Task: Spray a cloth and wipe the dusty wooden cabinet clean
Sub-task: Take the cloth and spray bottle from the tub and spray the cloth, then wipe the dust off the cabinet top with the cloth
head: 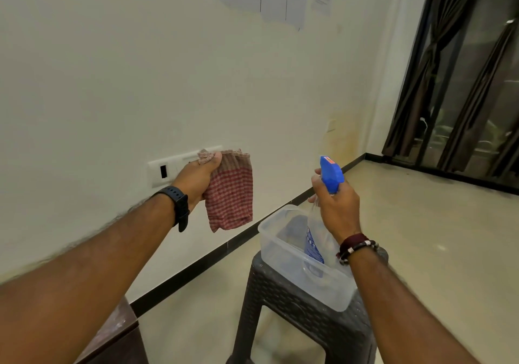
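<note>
My left hand grips a red-and-white checked cloth, which hangs down in front of the wall. My right hand holds a clear spray bottle with a blue trigger head; the nozzle points left toward the cloth, about a hand's width away. A finger rests at the front of the trigger. A corner of the dark wooden cabinet shows at the bottom left, under my left forearm, with pale dust on its top.
A clear plastic tub sits on a dark woven-pattern plastic stool below the bottle. A white switch plate is on the cream wall behind the cloth. Dark curtains and a glass door stand at the right; beige floor lies beyond.
</note>
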